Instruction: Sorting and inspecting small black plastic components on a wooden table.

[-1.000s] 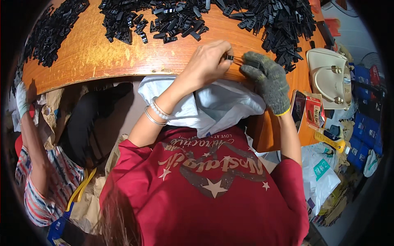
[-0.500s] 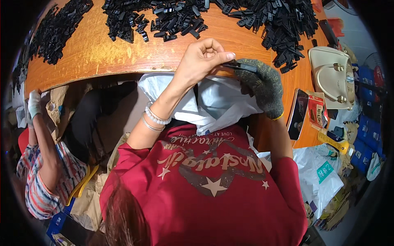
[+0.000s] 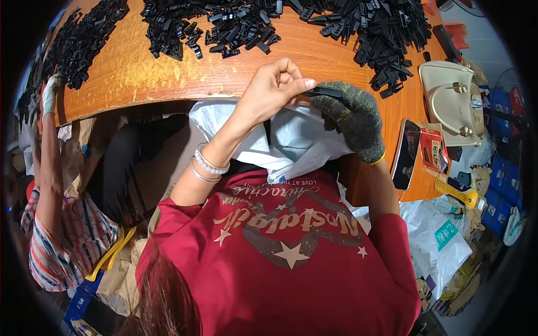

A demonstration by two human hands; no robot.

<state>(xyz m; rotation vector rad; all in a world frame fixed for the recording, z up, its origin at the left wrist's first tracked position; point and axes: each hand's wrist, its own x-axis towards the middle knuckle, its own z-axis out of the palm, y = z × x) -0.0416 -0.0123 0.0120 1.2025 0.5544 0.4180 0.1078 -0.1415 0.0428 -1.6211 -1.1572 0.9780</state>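
Note:
My bare left hand [image 3: 274, 89], with bracelets at the wrist, is closed in a pinch at the left end of a slim black plastic part [image 3: 329, 92]. My right hand [image 3: 358, 120] wears a dark knitted glove with a yellow cuff. Its fingers are wrapped round the same part, hiding much of it. Both hands meet just above the near edge of the wooden table [image 3: 224, 78]. Below them a white plastic bag [image 3: 302, 140] spreads open over my lap.
Heaps of black plastic parts [image 3: 386, 45] lie along the far side. On the right are a phone [image 3: 406, 154], a red packet [image 3: 432, 148], a cream handbag [image 3: 448, 101] and a yellow bottle [image 3: 462, 193]. A co-worker's gloved hand [image 3: 50, 92] touches the left heap.
My hands have shifted slightly left, and the black part sits deeper in the gloved fingers. The co-worker's hand has moved from the table's edge up to the left heap.

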